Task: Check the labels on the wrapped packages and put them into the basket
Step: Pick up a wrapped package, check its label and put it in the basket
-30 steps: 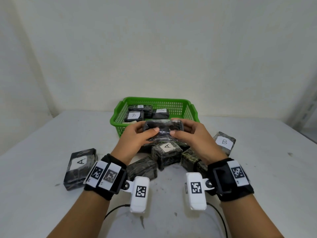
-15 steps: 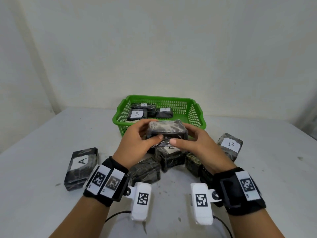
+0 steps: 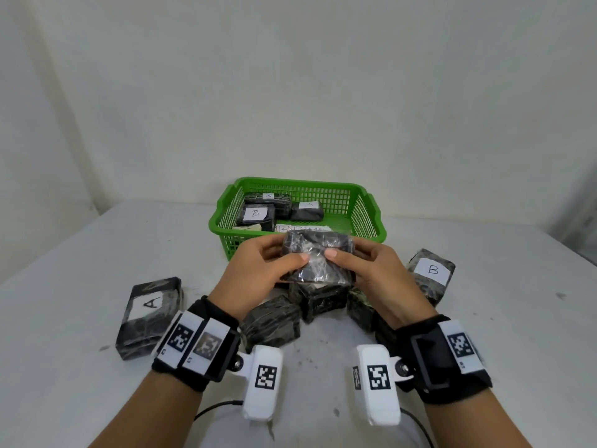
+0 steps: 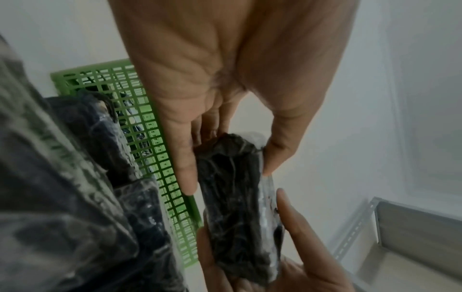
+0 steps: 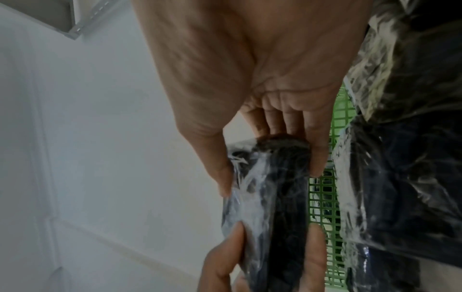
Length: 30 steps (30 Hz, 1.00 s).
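Observation:
Both hands hold one dark plastic-wrapped package (image 3: 318, 257) in the air, just in front of the green basket (image 3: 368, 218). My left hand (image 3: 258, 270) grips its left end, thumb on the near face. My right hand (image 3: 371, 266) grips its right end the same way. No label shows on the face turned to me. In the left wrist view the package (image 4: 232, 207) sits between thumb and fingers; the right wrist view shows the package (image 5: 275, 197) pinched likewise. The basket holds several wrapped packages, one labelled B (image 3: 255, 213).
On the white table (image 3: 97, 253) lie more wrapped packages: one labelled A (image 3: 150, 313) at the left, one labelled B (image 3: 431, 274) at the right, and several in a cluster (image 3: 319, 299) under my hands. A wall stands behind the basket.
The package has been turned in my hands, its near face now tilted up toward me. The A-labelled package beneath it is now mostly hidden by it.

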Tool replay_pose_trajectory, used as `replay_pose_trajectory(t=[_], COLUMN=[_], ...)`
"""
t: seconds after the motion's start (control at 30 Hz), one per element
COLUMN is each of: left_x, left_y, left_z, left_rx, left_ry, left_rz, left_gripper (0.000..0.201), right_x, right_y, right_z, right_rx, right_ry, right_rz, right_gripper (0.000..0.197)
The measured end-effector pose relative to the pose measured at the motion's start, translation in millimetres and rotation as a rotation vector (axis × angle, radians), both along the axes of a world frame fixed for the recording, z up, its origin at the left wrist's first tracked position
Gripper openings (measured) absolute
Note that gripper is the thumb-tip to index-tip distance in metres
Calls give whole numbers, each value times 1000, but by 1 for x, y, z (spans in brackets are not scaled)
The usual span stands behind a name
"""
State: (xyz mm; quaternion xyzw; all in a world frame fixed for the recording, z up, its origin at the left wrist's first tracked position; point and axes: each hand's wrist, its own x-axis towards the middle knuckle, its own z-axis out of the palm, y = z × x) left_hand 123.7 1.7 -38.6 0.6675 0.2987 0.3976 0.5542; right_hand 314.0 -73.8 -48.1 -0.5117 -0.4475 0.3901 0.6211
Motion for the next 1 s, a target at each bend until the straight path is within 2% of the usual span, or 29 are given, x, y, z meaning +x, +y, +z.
replay_pose_trajectory(t=[0.17, 0.3, 0.4, 0.53, 0.63, 0.77, 0.8, 0.9, 1.0], left_x=[1, -1, -3, -5, -6, -5, -5, -6, -5], left_y=[0, 3, 2, 1, -1, 0, 0, 4, 2], left_z=[-3, -1, 0, 2, 4, 2, 1, -3, -4], left_rx=[9, -9, -64, -12, 2, 70, 104, 166, 193], left_ry=[-14, -53, -75, -36, -29, -27, -24, -47, -59], left_rz=[10, 62, 12, -5, -54, 7, 22, 16, -51], left_gripper=[53, 36, 48, 38, 47, 50, 51, 55, 57], right_x=[-5, -7, -6, -8, -8, -4, -4, -8, -9], right_y=[-2, -4, -5, -7, -5, 0, 1, -4, -5], right_z=[2, 3, 3, 3, 2, -4, -4, 1, 6], right_rx=[6, -11, -6, 25, 48, 14, -5, -78, -105], right_ry=[-51, -95, -106, -85, -66, -106, -95, 69, 146], right_rz=[-60, 22, 25, 14, -25, -67, -41, 78, 87], right_gripper=[26, 41, 38, 38, 44, 82, 84, 75, 53])
